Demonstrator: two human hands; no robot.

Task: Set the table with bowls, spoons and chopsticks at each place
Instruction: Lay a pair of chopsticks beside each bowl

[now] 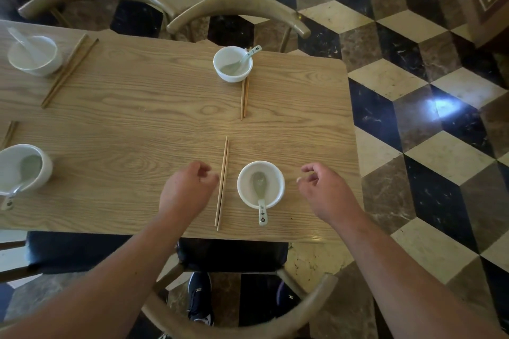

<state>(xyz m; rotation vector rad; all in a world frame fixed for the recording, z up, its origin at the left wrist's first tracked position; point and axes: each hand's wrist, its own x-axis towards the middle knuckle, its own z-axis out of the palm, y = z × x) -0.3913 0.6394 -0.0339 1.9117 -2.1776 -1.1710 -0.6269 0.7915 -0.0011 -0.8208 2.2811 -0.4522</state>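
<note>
A white bowl [271,177] stands near the front edge of the wooden table [154,118], with a ceramic spoon [261,198] lying in it, handle toward me. A pair of chopsticks [222,183] lies just left of that bowl. My left hand [187,187] hovers left of the chopsticks, fingers loosely curled, holding nothing. My right hand [322,190] hovers right of the bowl, also loosely curled and empty. Across the table stands a second bowl [233,64] with a spoon [248,56] and chopsticks [244,98] at its right.
Two more bowls with spoons stand at the left: far bowl [33,56] with chopsticks [68,70], near bowl [23,168]. Curved-back wooden chairs sit beyond the table [237,9] and below me [248,322]. A chequered stone floor [427,118] lies right.
</note>
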